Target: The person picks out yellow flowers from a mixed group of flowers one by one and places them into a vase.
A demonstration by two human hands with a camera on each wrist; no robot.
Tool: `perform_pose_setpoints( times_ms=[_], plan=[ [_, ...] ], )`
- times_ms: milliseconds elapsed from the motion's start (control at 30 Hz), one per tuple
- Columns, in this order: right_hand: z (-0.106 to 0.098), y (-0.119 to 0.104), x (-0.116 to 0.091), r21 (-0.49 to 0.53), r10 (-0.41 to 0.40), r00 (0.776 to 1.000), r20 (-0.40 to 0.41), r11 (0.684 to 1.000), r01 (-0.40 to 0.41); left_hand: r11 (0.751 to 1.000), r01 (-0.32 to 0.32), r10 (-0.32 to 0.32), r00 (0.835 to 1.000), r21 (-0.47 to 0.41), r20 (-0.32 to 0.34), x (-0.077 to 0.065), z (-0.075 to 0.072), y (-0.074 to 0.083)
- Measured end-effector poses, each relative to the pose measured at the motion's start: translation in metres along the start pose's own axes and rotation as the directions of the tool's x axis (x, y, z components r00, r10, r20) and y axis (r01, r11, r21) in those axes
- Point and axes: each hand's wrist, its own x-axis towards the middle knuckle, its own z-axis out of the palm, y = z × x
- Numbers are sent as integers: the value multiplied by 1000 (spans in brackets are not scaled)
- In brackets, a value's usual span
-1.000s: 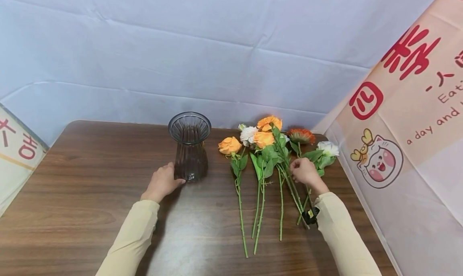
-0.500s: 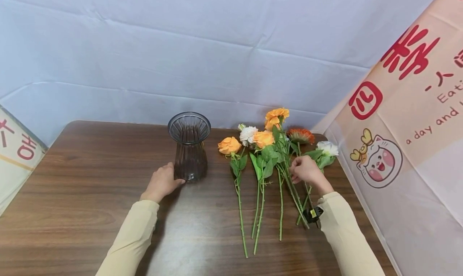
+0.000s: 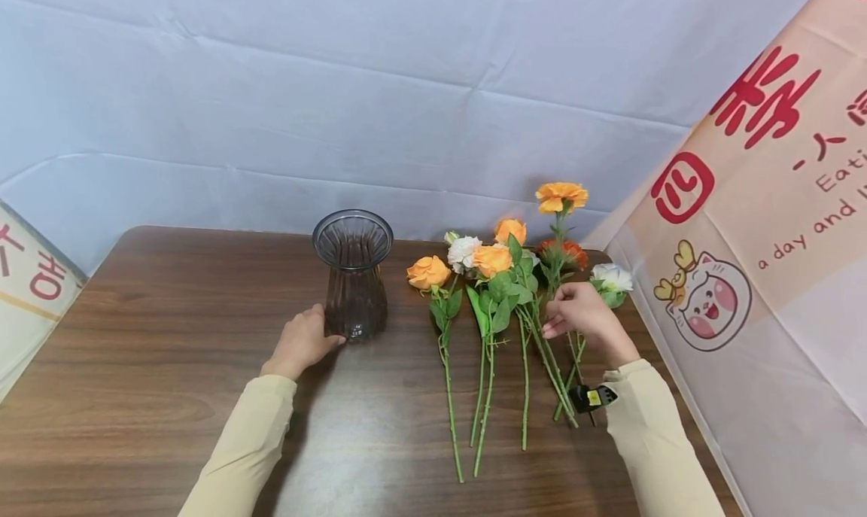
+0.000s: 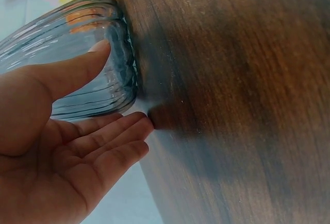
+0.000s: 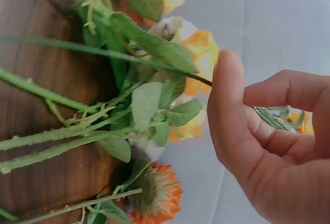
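Note:
A dark, clear glass vase [image 3: 357, 299] with a flared rim stands upright near the back of the table. My left hand [image 3: 305, 342] rests at its lower left side; in the left wrist view the thumb [image 4: 87, 72] lies against the glass, fingers fairly straight on the other side. My right hand [image 3: 584, 314] pinches the thin stem [image 5: 154, 65] of an orange flower [image 3: 561, 197] between thumb and fingers, with the bloom raised above the others. Beside that hand lie orange roses [image 3: 428, 273], a white flower [image 3: 464, 253] and a red-orange flower [image 5: 157, 193].
Several green stems [image 3: 450, 419] lie on the wooden table [image 3: 169, 366], pointing toward its front. Another white flower [image 3: 612, 278] lies at the right, near the printed side cloth [image 3: 711, 306]. A pale cloth wall [image 3: 271, 111] stands behind the table's back edge.
My right hand has drawn the orange flower up and to the right, away from the other blooms, uncovering an orange rose behind it. The left hand and the vase have stayed put.

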Motion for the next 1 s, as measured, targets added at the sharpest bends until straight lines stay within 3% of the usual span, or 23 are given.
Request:
perform_pose_setpoints(
  times_ms=[200,467,600,800,1000],
  plan=[
    [-3,-7,-3,151,-29,999,27,988,24,1000,10,-10,1000,-9,16,0,-2,1],
    [-2,-12,-6,339,-84,995,61,939,58,1000,10,-10,1000,-10,20,0,-3,1],
    [-3,-11,-8,427,-111,992,62,901,74,1000,16,-15,1000,-17,26,0,-4,1],
    [3,-5,-8,571,-136,989,57,817,80,1000,13,-12,1000,-11,23,-1,-3,1],
    [13,-3,-7,632,-139,990,26,769,91,1000,13,-13,1000,-10,22,0,-3,1]
  ],
)
